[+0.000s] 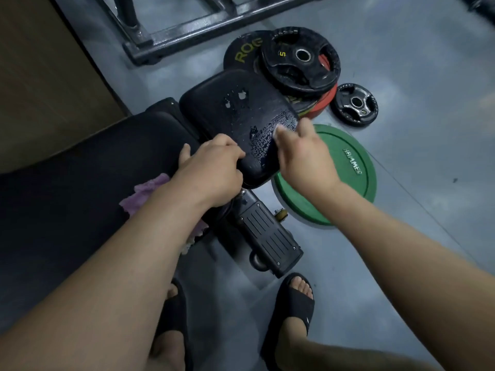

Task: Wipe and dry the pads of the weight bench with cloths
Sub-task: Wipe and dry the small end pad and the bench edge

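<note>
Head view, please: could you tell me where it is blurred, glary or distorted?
Head view: the right hand is motion-blurred; water beads on the seat pad glint; the floor shows a soft sheen; wide-angle stretch enlarges the left forearm near the bottom edge.

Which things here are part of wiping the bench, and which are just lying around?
In the job: small pad, long pad, purple cloth, white cloth, left hand, right hand.
Lying about: black weight plates, green plate, metal frame.
</note>
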Demonstrator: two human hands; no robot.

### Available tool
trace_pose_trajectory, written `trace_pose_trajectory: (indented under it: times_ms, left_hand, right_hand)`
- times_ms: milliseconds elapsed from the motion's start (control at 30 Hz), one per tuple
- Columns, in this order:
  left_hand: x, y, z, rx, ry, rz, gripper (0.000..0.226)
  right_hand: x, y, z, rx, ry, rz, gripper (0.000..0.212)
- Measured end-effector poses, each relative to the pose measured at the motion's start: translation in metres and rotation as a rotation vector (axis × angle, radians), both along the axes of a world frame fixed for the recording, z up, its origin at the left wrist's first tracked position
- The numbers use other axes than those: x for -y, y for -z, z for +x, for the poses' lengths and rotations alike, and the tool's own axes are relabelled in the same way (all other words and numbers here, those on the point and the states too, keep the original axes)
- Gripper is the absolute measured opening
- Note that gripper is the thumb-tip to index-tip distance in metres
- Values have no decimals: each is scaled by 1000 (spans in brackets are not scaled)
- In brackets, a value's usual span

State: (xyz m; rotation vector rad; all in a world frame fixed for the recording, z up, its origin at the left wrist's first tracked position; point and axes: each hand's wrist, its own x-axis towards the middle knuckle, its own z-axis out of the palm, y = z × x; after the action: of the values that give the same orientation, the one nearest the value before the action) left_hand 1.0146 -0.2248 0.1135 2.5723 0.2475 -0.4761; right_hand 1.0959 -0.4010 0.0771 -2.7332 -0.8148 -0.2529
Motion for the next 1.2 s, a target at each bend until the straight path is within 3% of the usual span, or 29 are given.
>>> trace_pose_trajectory:
  times_ms: [133,300,467,667,867,1067,1200]
  left_hand:
    - [-3,0,0,-34,-30,35,50]
    - [-15,0,-5,-76,-153,127,67]
    - [-30,5,-9,-127,-251,122,91]
    - [-34,7,-11,-125,-247,93,89]
    - [-31,8,-7,-144,-271,89,87]
    - [-34,11,-10,-125,-247,96,86]
    - [-34,15,-8,-125,-248,99,86]
  right_hand:
    - [9,-2,-35,-95,-313,-57,22]
    - [12,-3,-9,-33,-57,24,22]
    - [-12,0,-36,-93,-428,-53,28]
    - [-31,-1,29,42,3,-28,20]
    - [-32,-5,-23,12,-375,-223,34]
    - [-35,-2,46,68,74,-134,30]
    - [-53,1,10,-13,-269,-162,32]
